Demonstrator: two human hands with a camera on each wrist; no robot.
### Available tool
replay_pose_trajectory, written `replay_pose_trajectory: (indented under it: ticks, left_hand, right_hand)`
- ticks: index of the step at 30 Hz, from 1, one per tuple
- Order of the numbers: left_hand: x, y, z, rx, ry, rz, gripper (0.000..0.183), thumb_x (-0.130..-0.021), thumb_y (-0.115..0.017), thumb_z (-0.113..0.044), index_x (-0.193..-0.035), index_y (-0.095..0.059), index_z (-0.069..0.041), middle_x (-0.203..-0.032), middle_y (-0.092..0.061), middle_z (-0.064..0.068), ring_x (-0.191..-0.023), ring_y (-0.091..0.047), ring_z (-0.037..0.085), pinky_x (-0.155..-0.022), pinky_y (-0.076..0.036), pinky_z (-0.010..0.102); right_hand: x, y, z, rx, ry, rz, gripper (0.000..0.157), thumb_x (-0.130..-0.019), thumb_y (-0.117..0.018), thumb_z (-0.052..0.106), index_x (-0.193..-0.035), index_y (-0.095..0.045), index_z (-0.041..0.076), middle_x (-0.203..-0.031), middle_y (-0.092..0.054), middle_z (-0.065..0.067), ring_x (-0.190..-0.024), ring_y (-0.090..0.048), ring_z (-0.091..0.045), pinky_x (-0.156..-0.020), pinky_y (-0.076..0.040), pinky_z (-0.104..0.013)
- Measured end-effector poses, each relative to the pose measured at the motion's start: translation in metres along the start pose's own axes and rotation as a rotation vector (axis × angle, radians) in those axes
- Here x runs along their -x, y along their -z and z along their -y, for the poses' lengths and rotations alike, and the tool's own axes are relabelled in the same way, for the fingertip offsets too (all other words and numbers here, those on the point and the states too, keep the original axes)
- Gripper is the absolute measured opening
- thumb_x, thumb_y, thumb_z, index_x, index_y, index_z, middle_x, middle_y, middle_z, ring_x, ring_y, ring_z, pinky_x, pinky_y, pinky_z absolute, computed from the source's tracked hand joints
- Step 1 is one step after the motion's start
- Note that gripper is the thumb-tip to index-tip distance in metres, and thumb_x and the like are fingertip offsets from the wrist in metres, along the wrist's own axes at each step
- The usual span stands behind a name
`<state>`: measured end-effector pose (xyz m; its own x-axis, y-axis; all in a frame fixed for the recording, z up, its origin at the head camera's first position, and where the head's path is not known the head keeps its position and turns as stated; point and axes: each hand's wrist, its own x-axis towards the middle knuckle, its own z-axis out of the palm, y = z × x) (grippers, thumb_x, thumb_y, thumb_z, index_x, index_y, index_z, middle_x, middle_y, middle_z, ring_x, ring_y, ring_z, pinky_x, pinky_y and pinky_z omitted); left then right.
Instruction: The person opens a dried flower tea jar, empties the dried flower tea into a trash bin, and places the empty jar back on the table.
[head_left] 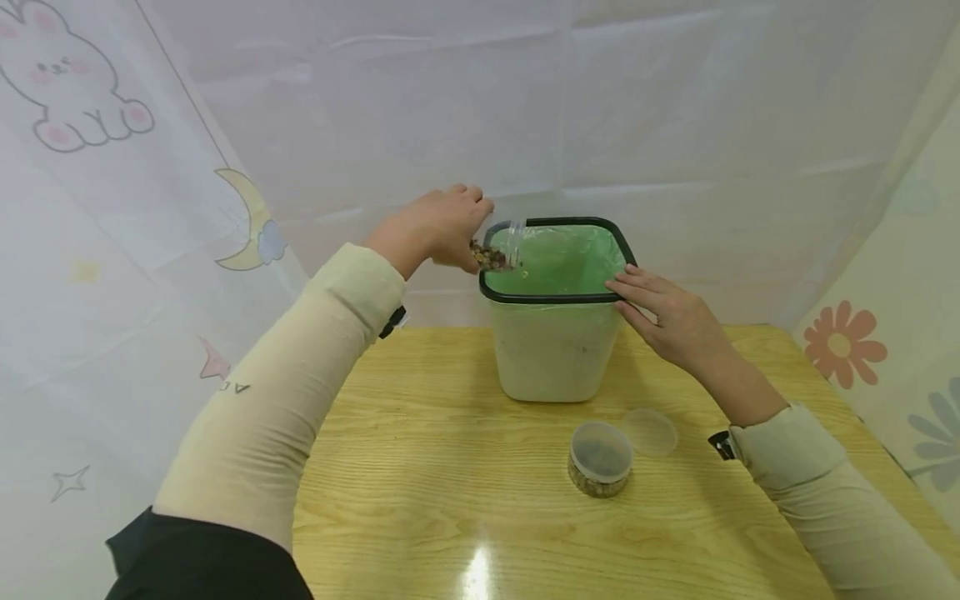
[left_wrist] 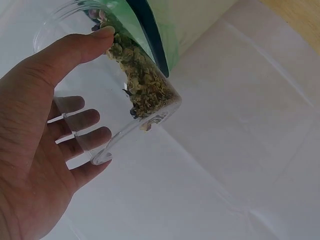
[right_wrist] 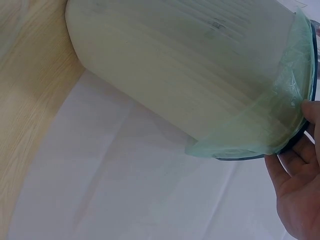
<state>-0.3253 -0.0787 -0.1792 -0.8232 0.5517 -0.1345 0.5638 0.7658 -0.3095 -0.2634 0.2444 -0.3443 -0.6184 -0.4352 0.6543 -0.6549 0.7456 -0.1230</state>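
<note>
In the head view my left hand (head_left: 442, 225) grips a clear plastic jar (head_left: 516, 237) on its side, mouth over the left rim of the trash bin (head_left: 551, 350). Dried flower pieces (left_wrist: 142, 82) lie along the jar's lower wall, with a few bits at the mouth in the head view. The thumb presses one side of the jar; the other fingers show through the clear plastic. My right hand (head_left: 675, 321) holds the bin's black rim (head_left: 558, 298) at its right corner. A green liner bag (head_left: 562, 254) lines the bin and folds over its edge.
A second clear jar (head_left: 600, 458), low and round with dried contents, stands on the wooden table (head_left: 420, 500) in front of the bin. Beside it lies a translucent round lid (head_left: 651, 432). A white printed curtain (head_left: 420, 100) hangs close behind the bin.
</note>
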Motion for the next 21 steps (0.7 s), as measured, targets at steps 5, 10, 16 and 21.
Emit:
replay_pose_trajectory:
  ticks: [5,10,16,21]
  left_hand:
    - [-0.002,0.007,-0.001,-0.031,0.0,-0.003,0.093,-0.089,-0.074,-0.048,-0.156,-0.03,-0.001,-0.157,-0.032,0.02,-0.145,-0.031,0.037,-0.116,-0.036,0.051]
    - [-0.005,0.013,-0.001,-0.055,0.006,0.003,0.094,-0.089,-0.072,-0.048,-0.157,-0.028,-0.001,-0.158,-0.031,0.02,-0.146,-0.029,0.038,-0.116,-0.035,0.053]
    - [-0.006,0.017,0.0,-0.075,-0.001,-0.002,0.091,-0.089,-0.073,-0.048,-0.154,-0.031,-0.001,-0.155,-0.034,0.02,-0.142,-0.033,0.037,-0.114,-0.036,0.053]
    - [-0.006,0.019,-0.001,-0.093,-0.005,-0.015,0.091,-0.089,-0.074,-0.046,-0.154,-0.031,0.0,-0.154,-0.035,0.02,-0.141,-0.034,0.038,-0.114,-0.035,0.054]
  right_hand:
    - [0.0,0.0,-0.001,0.008,-0.001,0.002,0.04,-0.093,-0.073,0.01,-0.132,-0.067,0.005,-0.137,-0.062,-0.02,-0.133,-0.053,-0.036,-0.1,-0.048,-0.059]
    - [-0.001,0.001,-0.002,0.017,-0.001,0.001,0.04,-0.092,-0.073,0.009,-0.132,-0.068,0.004,-0.137,-0.062,-0.02,-0.132,-0.054,-0.037,-0.1,-0.048,-0.058]
    - [-0.002,0.001,-0.002,0.016,0.003,-0.006,0.04,-0.092,-0.073,0.008,-0.131,-0.068,0.004,-0.136,-0.062,-0.02,-0.132,-0.054,-0.037,-0.099,-0.048,-0.059]
    - [-0.003,0.0,-0.004,0.014,0.001,-0.013,0.038,-0.093,-0.073,0.009,-0.131,-0.069,0.005,-0.136,-0.063,-0.02,-0.131,-0.055,-0.036,-0.099,-0.049,-0.059]
